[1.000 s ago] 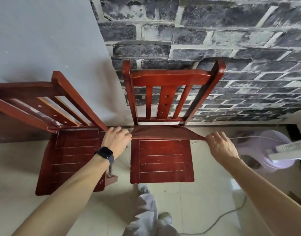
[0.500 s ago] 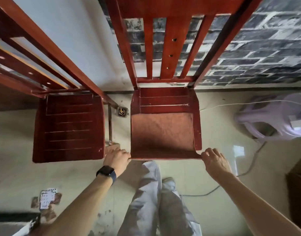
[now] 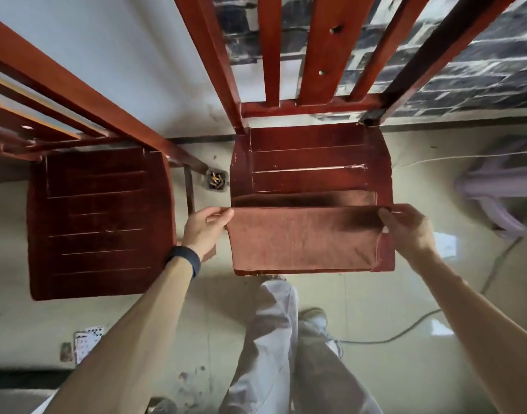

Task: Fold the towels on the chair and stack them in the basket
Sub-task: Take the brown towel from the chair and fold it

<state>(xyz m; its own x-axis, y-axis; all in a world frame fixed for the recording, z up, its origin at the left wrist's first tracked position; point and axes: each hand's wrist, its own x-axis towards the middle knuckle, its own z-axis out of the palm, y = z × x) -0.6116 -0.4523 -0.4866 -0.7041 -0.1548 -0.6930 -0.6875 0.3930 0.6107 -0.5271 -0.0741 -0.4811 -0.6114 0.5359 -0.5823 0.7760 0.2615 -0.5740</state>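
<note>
My left hand (image 3: 207, 227) pinches the left corner of the rust-brown towel (image 3: 301, 240); my right hand (image 3: 410, 230) pinches its right corner. Towel lies across the near half of the right chair's seat (image 3: 310, 162), far edge lifted. Second red chair (image 3: 98, 222) stands left.

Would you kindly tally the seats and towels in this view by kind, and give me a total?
Red wooden chairs: 2
Reddish-brown towel: 1
Pale purple plastic seat: 1
Total: 4
</note>
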